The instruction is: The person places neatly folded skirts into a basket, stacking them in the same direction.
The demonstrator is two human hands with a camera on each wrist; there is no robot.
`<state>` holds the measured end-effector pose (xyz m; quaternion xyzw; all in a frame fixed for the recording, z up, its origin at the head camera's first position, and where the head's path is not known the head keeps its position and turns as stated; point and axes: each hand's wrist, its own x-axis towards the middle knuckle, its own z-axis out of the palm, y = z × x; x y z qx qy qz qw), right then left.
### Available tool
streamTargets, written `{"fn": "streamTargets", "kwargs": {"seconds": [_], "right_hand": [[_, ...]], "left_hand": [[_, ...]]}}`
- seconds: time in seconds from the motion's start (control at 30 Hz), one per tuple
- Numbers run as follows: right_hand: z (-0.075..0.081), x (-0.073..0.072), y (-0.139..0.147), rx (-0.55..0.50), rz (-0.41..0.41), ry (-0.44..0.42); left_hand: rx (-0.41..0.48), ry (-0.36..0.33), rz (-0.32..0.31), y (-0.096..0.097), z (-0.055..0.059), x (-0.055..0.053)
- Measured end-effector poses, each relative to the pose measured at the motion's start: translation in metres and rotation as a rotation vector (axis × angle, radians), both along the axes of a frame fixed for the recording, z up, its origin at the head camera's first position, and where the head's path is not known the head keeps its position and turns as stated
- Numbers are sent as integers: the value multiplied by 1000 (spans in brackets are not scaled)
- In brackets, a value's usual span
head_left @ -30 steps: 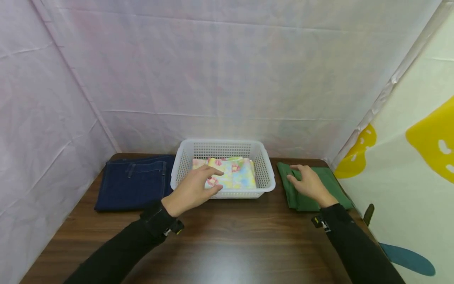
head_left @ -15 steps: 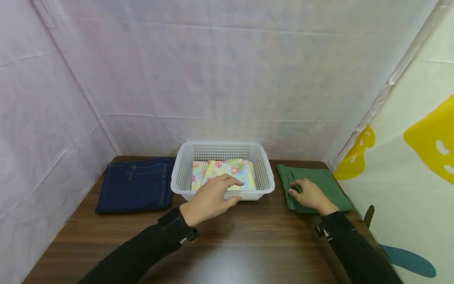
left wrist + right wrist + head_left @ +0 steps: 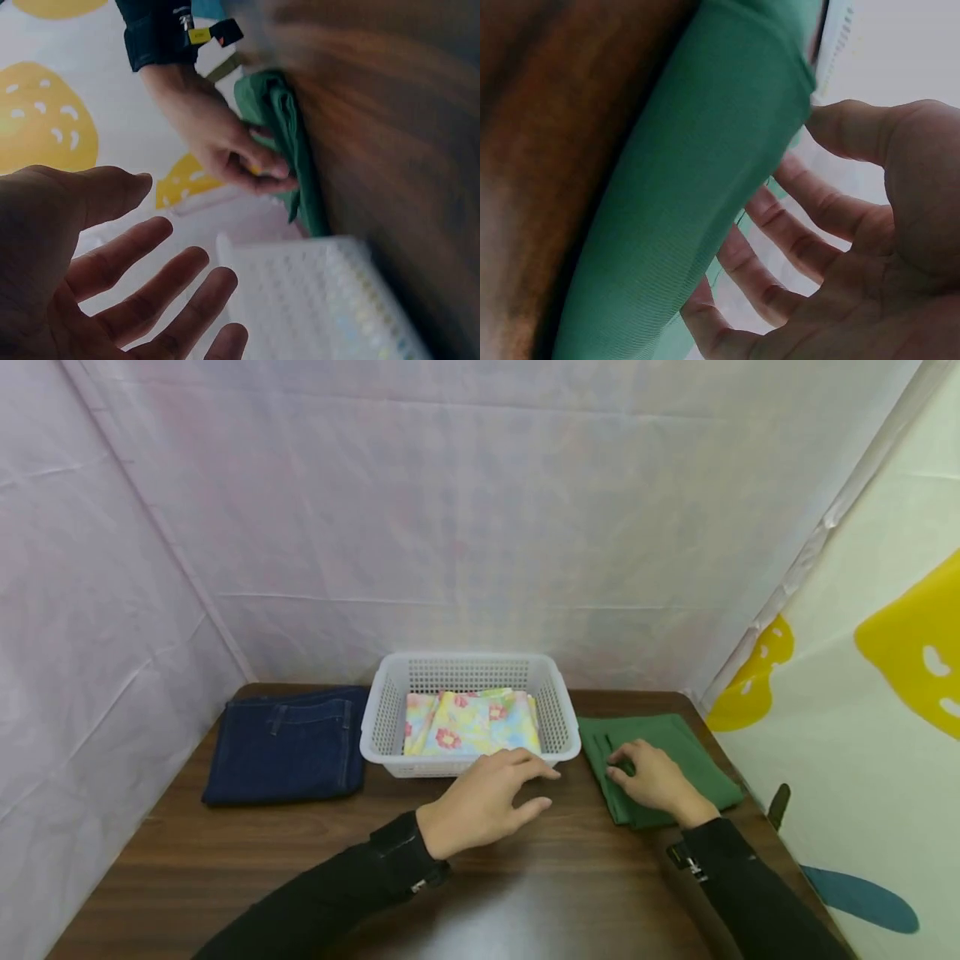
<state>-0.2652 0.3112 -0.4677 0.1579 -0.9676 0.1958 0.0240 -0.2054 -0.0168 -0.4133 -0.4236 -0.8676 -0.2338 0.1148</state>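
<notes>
My right hand [image 3: 654, 781] is at the left part of a folded green garment [image 3: 693, 756], pinching a fold of it between thumb and fingers. In the right wrist view the thumb [image 3: 847, 129] meets the edge of the green cloth [image 3: 682, 180], and the cloth hides the fingertips. My left hand [image 3: 480, 802] hovers over the table just in front of the white basket [image 3: 468, 768], fingers relaxed and spread, holding nothing. It points toward the green garment [image 3: 292, 142] in the left wrist view. Inside the basket lies a folded floral cloth [image 3: 480, 727].
Folded dark blue jeans [image 3: 288, 747] lie left of the basket on the brown wooden table [image 3: 247, 868]. A pale fabric wall [image 3: 465, 527] stands close behind the basket. On the right hangs a white sheet [image 3: 847, 760] with yellow prints, near the table's edge.
My left hand has moved right, from over the basket's left side to beyond its front right. The green garment has shifted and turned slightly toward me under my right hand.
</notes>
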Motion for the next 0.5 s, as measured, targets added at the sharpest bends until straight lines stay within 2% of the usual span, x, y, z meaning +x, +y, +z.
{"fn": "streamTargets", "kwargs": {"seconds": [0.27,0.5], "right_hand": [[7,18,-10,23,15,-29],[17,32,-18,25,73,-170]], "left_hand": [[-115,-28,-86,23,-24,3],[-251,-68,-150,46,-43,4]]}}
